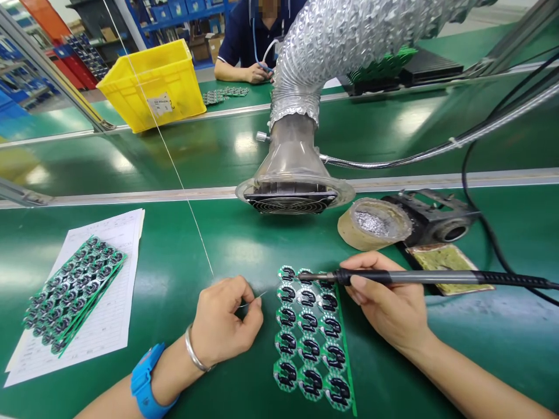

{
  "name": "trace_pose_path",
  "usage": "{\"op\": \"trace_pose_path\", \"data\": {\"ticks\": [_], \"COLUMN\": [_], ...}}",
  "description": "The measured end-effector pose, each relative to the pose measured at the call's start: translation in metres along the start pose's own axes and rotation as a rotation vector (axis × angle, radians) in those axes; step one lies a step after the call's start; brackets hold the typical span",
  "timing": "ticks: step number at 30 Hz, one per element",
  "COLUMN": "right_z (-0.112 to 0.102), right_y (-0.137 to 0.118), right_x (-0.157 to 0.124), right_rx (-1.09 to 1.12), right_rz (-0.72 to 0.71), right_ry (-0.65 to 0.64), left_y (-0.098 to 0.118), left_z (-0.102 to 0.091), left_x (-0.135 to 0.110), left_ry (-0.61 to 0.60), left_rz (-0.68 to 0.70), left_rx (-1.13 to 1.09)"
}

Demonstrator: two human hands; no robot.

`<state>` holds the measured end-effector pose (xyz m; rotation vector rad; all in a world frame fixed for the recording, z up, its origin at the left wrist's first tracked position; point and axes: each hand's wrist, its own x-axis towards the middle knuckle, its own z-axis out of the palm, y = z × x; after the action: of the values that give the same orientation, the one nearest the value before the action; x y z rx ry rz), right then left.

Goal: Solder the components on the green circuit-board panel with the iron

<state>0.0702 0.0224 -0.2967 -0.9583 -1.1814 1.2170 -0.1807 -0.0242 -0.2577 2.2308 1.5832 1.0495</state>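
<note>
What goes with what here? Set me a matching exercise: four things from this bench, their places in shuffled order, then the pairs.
Things:
1. soldering iron
2. solder wire
3. stacked circuit boards
4. yellow crate

Places:
A. on a paper sheet
B. pinched in the left hand
C. on the far bench
D. held in the right hand

Pairs: 1-D, 2-B, 3-A, 4-C.
</note>
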Motion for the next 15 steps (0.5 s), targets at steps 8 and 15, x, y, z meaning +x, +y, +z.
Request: {"op": "trace_pose_path", "data": {"ticks": [8,15], "right_z": [0.0047,0.0053], "right_y": [0.002,-0.0016], "right_x": [-0.0024,-0.0016], "right_rx": [-0.119,-0.324], "right_rz": [-0.014,-0.114], "right_ry": [-0.038,-0.098], "left_y": [-0.0002,-0.0022], "left_z": [0.001,0.003], "left_x": [-0.0025,-0.0039], "left_ry": [0.001,-0.009], "left_rz": [0.018,0.022], "left_rx": [-0.012,-0.03]}}
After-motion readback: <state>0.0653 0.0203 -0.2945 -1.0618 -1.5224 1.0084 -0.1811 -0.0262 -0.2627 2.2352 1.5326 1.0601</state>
